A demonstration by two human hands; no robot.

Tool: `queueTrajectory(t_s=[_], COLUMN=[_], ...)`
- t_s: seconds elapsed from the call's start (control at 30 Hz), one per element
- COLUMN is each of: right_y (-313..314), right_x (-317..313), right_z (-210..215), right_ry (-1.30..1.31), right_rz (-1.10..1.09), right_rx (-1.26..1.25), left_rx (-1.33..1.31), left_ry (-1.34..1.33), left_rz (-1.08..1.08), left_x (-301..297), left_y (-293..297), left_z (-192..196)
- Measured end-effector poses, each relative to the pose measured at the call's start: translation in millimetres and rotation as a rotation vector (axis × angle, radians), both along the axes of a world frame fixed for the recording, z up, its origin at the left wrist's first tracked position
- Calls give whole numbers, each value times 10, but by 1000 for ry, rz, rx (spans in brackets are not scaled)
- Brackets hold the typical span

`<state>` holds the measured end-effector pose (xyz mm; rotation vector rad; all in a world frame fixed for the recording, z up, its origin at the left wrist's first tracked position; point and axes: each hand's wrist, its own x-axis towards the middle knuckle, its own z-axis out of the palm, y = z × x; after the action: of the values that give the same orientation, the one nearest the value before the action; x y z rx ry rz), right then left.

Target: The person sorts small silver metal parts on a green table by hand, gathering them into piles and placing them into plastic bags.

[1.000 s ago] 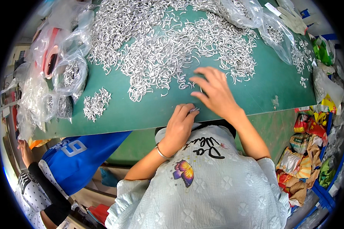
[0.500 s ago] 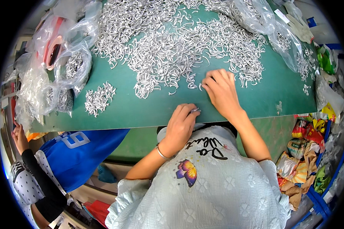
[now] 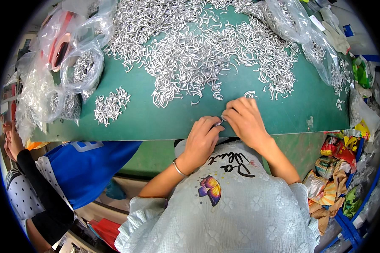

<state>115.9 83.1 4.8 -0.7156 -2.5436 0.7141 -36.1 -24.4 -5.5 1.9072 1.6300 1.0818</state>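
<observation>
My left hand (image 3: 202,135), with a bangle on the wrist, is closed just above the table's near edge. Small silver curved metal pieces (image 3: 217,124) show between its thumb and fingers. The fingertips of my right hand (image 3: 246,121) are pinched close beside them, with a small bright piece (image 3: 223,119) at the tips; the fingers partly hide it. A few similar pieces (image 3: 250,94) lie just beyond my right knuckles. Farther out spreads a large heap of curved metal pieces (image 3: 185,63) on the green table (image 3: 156,122).
A small separate pile (image 3: 111,106) lies at the left. Clear plastic bags holding metal pieces (image 3: 82,69) and pink-handled scissors (image 3: 61,52) are at the far left. Another bag (image 3: 321,55) lies at the right. A co-worker's hand (image 3: 13,141) is beyond the left edge.
My right hand has drawn back from the heap toward my left hand, and their fingertips now nearly meet. My left hand has stayed almost in place. The co-worker's hand has shifted slightly.
</observation>
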Motion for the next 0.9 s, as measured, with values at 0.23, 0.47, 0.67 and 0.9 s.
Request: queueTrajectory(t_s=[0.23,0.47,0.67,0.9], right_y=[273,463,582,391], right_x=[-276,-115,72,-99], right_z=[48,-114,116,85], right_ry=[68,162,40,-102], right_rz=[-88,-141,-522,-278], right_rx=[33,-18,-132,159], left_rx=[-142,-86,-57,-55], left_ry=[147,68,49,25], left_rz=[-79,-46,-30,-17], left_x=[11,-5,15,33], left_y=[41,47,32,64], left_z=[101,49,10,25])
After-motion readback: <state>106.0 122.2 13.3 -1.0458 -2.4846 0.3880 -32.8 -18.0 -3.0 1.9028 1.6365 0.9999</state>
